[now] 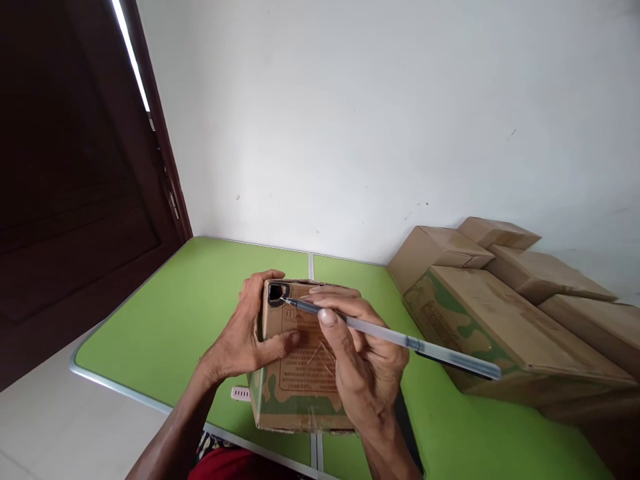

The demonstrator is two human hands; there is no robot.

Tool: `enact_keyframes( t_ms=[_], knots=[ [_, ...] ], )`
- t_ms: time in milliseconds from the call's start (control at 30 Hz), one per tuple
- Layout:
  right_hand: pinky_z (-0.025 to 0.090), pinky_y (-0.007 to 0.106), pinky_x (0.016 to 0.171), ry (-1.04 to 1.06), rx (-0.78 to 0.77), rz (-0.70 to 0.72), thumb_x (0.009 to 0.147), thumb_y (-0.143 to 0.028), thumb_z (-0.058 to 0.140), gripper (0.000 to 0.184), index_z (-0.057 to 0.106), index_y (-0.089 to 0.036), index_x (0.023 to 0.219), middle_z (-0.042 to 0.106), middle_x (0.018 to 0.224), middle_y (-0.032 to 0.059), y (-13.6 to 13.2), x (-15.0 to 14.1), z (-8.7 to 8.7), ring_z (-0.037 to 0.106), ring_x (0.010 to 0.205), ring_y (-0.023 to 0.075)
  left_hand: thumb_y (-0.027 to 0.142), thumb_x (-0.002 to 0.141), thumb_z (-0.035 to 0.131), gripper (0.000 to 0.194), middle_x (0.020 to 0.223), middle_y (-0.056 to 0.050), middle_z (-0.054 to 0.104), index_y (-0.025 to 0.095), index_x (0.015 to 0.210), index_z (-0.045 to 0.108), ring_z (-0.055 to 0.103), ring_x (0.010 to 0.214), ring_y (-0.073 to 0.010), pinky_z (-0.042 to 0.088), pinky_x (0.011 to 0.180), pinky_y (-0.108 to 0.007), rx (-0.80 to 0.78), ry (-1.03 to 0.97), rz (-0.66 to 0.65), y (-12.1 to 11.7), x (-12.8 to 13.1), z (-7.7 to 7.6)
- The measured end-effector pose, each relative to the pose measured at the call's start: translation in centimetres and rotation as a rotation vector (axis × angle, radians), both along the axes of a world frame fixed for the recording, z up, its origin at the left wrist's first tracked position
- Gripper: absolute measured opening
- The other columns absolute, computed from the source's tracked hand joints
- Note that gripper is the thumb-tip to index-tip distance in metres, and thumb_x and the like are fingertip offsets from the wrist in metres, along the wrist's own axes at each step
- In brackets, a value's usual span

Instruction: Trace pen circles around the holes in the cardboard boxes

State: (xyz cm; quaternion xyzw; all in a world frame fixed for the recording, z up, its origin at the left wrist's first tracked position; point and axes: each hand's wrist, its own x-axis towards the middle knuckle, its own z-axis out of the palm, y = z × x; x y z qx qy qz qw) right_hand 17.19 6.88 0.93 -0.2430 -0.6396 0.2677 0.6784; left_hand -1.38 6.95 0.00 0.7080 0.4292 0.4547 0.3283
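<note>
A brown cardboard box (305, 373) with green camouflage print and red lettering stands in front of me on the table. Near its upper left corner is a small dark hole (275, 292) with black ink drawn around it. My left hand (253, 333) grips the box along its left side, thumb across the printed face. In my right hand (367, 347) is a pen (420, 345) with a clear barrel, pinched between thumb and fingers. Its tip points left and meets the inked edge of the hole, while the same hand's fingers rest over the box.
The green folding table (165, 320) has a metal rim. Several cardboard boxes (500, 313) are stacked at its right side against the white wall (350, 133). A pale pink strap (241, 393) lies left of the box. A dark door (65, 173) stands at the left.
</note>
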Motion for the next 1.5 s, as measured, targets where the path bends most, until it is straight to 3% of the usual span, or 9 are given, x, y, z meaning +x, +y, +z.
enact_keyframes(
  t_ms=[233,833,1167,1500],
  knots=[
    [0.060,0.043,0.106,-0.209,0.060,-0.068,0.106,-0.017,0.071,0.026,0.082,-0.036,0.120,0.083,0.118,0.0004,0.5,0.5,-0.3,0.071,0.122,0.0232,0.039,0.091,0.081,0.072,0.147,-0.014,0.056,0.026,0.151,0.043,0.057,0.139,-0.0382,0.046,0.121,-0.057,0.050,0.001,-0.012,0.0,0.1,-0.2],
    [0.057,0.043,0.108,-0.236,0.019,-0.085,0.107,-0.022,0.071,0.023,0.082,-0.036,0.120,0.077,0.121,0.0017,0.1,1.4,-0.9,0.068,0.128,0.0230,0.037,0.090,0.083,0.072,0.143,-0.013,0.056,0.026,0.149,0.044,0.058,0.134,-0.0366,0.046,0.119,-0.055,0.092,0.043,-0.018,0.1,1.0,0.2],
    [0.058,0.039,0.102,-0.196,0.063,-0.125,0.106,-0.019,0.069,0.016,0.081,-0.030,0.110,0.077,0.113,0.0031,0.5,1.4,-1.2,0.071,0.119,0.0217,0.041,0.091,0.080,0.073,0.148,-0.015,0.053,0.024,0.151,0.043,0.055,0.139,-0.0370,0.044,0.121,-0.056,0.053,0.027,-0.035,0.1,0.8,0.2],
    [0.061,0.029,0.088,-0.035,-0.012,-0.241,0.107,-0.024,0.068,0.010,0.077,-0.027,0.103,0.077,0.104,0.0007,0.6,0.6,-1.0,0.075,0.098,0.0164,0.051,0.091,0.078,0.072,0.148,-0.014,0.052,0.025,0.149,0.045,0.053,0.139,-0.0389,0.043,0.120,-0.058,0.001,0.012,-0.009,0.0,0.6,0.2]
  ],
)
